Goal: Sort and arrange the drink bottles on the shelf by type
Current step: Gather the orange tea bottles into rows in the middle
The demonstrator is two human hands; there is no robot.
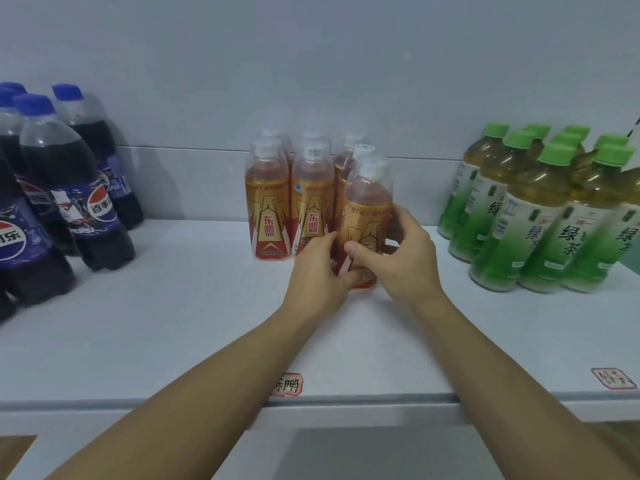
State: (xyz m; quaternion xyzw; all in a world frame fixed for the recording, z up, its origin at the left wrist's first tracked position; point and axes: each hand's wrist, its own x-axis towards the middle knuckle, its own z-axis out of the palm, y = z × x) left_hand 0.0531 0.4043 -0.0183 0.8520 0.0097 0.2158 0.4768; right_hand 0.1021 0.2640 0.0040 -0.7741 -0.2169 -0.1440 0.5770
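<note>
An orange energy-drink bottle [367, 206] with a clear cap stands at the front right of a cluster of several like bottles [268, 199] in the middle of the white shelf [180, 306]. My left hand [318, 275] grips its lower left side and my right hand [398, 258] wraps its right side, thumb across the label. Several dark cola bottles [65, 188] with blue caps stand at the left. Several green tea bottles [540, 216] with green caps stand at the right.
Handwritten labels are stuck on the shelf's front edge: one [286, 384] below the orange bottles, another [613, 378] below the green tea. A grey wall [311, 64] backs the shelf. Bare shelf lies between the three groups.
</note>
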